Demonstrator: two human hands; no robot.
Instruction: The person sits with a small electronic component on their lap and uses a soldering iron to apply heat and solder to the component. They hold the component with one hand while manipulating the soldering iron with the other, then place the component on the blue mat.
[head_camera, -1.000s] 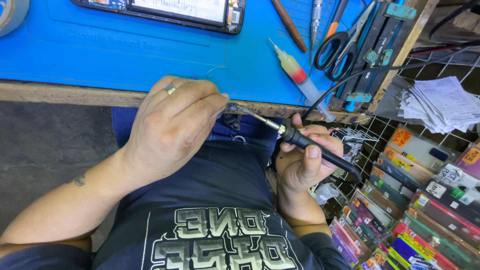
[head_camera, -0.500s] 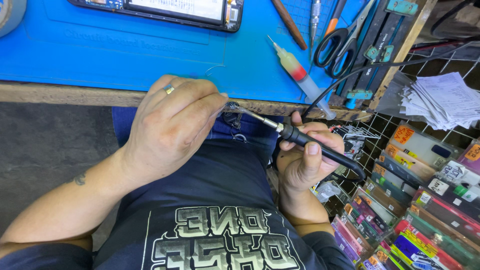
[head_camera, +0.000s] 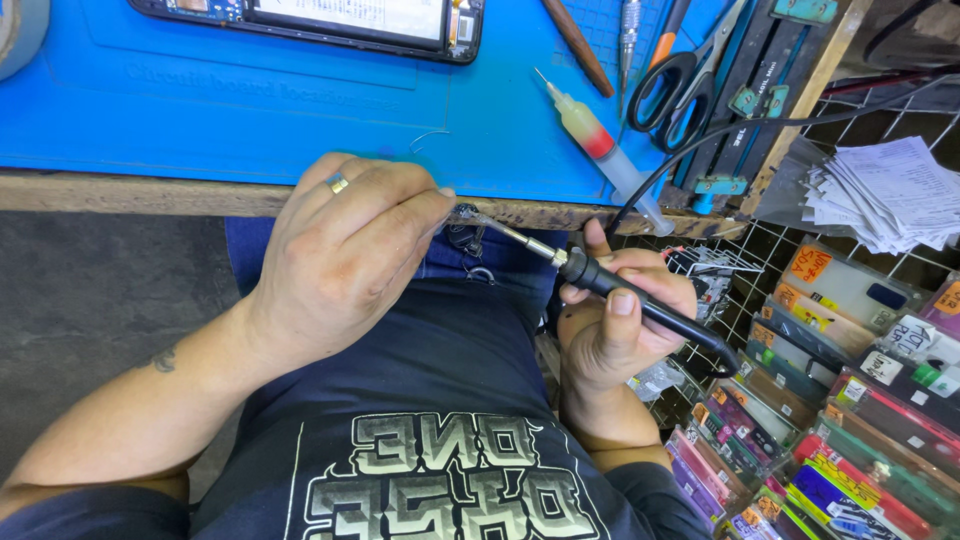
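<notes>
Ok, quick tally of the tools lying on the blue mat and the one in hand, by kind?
Soldering iron, in the right hand: 1
Scissors: 1
Syringe-type applicator: 1
Opened phone: 1
Slim stick tools at the top edge, brown and metal: 2
Total: 6
The left hand pinches something small at the iron's tip; I cannot tell what.

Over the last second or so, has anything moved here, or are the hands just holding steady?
Almost nothing has changed. The right hand still grips the black soldering iron, its tip still meeting the small part pinched in the left hand just below the bench edge. Neither hand took hold of or let go of anything. The phone, glue bottle and scissors lie where they were.
</notes>
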